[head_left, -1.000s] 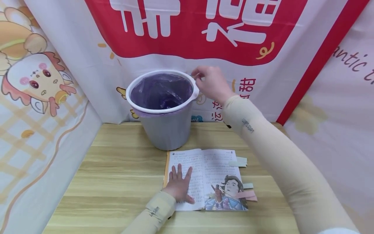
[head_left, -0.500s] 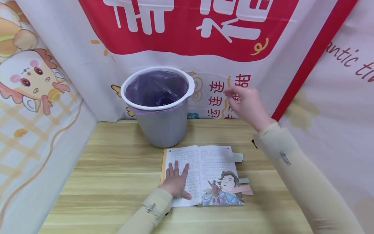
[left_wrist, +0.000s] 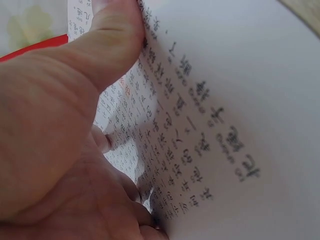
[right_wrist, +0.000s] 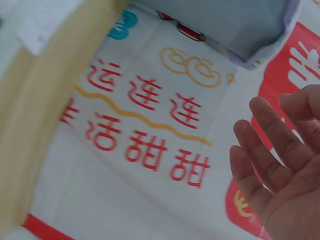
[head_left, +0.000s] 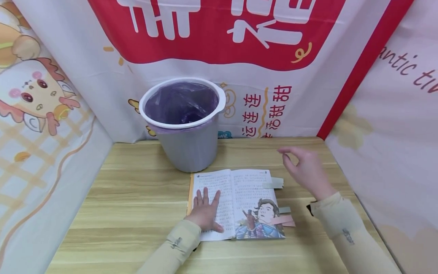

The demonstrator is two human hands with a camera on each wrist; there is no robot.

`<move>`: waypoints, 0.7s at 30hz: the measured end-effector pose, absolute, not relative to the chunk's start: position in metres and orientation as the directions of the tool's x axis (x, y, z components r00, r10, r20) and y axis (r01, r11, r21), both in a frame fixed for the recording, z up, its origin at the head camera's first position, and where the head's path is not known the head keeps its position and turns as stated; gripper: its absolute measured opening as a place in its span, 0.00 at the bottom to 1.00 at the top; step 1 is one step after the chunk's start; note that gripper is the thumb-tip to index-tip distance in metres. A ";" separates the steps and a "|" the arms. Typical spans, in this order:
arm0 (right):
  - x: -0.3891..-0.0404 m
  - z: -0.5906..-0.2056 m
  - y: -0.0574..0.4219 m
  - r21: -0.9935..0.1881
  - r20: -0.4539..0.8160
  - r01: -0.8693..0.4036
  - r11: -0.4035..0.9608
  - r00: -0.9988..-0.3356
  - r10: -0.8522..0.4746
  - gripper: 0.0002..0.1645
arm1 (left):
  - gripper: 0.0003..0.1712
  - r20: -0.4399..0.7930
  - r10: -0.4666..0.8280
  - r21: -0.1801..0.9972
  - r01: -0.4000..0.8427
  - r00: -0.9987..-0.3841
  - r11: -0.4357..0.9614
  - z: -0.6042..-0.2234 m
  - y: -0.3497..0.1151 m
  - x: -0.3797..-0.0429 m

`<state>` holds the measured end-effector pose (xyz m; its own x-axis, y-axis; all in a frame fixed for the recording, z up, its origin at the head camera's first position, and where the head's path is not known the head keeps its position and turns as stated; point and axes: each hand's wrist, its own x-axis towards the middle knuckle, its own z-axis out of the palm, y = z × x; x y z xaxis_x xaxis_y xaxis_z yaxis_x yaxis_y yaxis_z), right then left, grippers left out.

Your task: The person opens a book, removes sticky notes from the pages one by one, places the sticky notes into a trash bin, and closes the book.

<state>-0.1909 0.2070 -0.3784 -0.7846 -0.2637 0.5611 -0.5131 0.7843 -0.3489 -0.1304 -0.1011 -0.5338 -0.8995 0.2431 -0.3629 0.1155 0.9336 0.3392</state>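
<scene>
An open book (head_left: 251, 190) lies on the wooden table, printed text on both pages and a drawn figure low on its right page. My left hand (head_left: 204, 214) rests flat on the left page with its fingers spread; the left wrist view shows the thumb (left_wrist: 112, 40) lying along the print. Sticky tabs in pale green (head_left: 273, 183) and pink (head_left: 284, 220) jut from the book's right edge. Right of the book, my right hand (head_left: 306, 171) is in the air, fingers loosely bent and holding nothing, as the right wrist view (right_wrist: 280, 165) also shows.
A grey trash can (head_left: 191, 148) with a white rim and a purple liner bag (head_left: 181, 99) stands behind the book, near the back of the table (head_left: 130, 213). Printed cloth (head_left: 239, 45) hangs behind and along both sides of the table.
My right hand has come away from the trash can's rim, moving right and then down toward the table beside the book. My left hand has stayed on the page. The head view has shifted slightly.
</scene>
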 end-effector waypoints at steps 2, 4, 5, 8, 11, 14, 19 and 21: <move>-0.184 -0.390 0.209 -0.351 0.538 -0.497 0.794 -0.801 -0.264 0.13 | 0.78 -0.361 0.243 0.348 0.112 -0.901 0.931 -0.532 -0.101 -0.130; -0.177 -0.402 0.212 -0.357 0.511 -0.482 0.800 -0.818 -0.264 0.13 | 0.78 -0.361 0.243 0.353 0.110 -0.900 0.929 -0.533 -0.101 -0.130; -0.175 -0.409 0.213 -0.359 0.499 -0.473 0.805 -0.826 -0.263 0.13 | 0.78 -0.362 0.244 0.355 0.109 -0.900 0.928 -0.533 -0.101 -0.131; -0.167 -0.429 0.218 -0.382 0.446 -0.440 0.813 -0.858 -0.255 0.13 | 0.78 -0.367 0.247 0.352 0.112 -0.897 0.929 -0.536 -0.101 -0.132; -0.162 -0.448 0.222 -0.418 0.363 -0.376 0.827 -0.904 -0.227 0.14 | 0.78 -0.367 0.249 0.352 0.114 -0.897 0.929 -0.538 -0.102 -0.133; -0.157 -0.465 0.228 -0.452 0.287 -0.318 0.834 -0.937 -0.202 0.14 | 0.78 -0.363 0.249 0.356 0.113 -0.898 0.928 -0.540 -0.102 -0.134; -0.148 -0.488 0.238 -0.470 0.179 -0.240 0.850 -0.968 -0.174 0.16 | 0.78 -0.360 0.248 0.360 0.111 -0.899 0.926 -0.542 -0.103 -0.134; -0.144 -0.494 0.241 -0.470 0.139 -0.211 0.857 -0.977 -0.164 0.17 | 0.78 -0.363 0.246 0.358 0.109 -0.899 0.927 -0.542 -0.103 -0.134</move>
<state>-0.1437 0.2408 -0.4940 -0.9766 -0.1640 0.1393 -0.2110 0.8569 -0.4704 -0.1340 -0.1028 -0.5418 -0.8986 0.2458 -0.3634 0.1092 0.9275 0.3575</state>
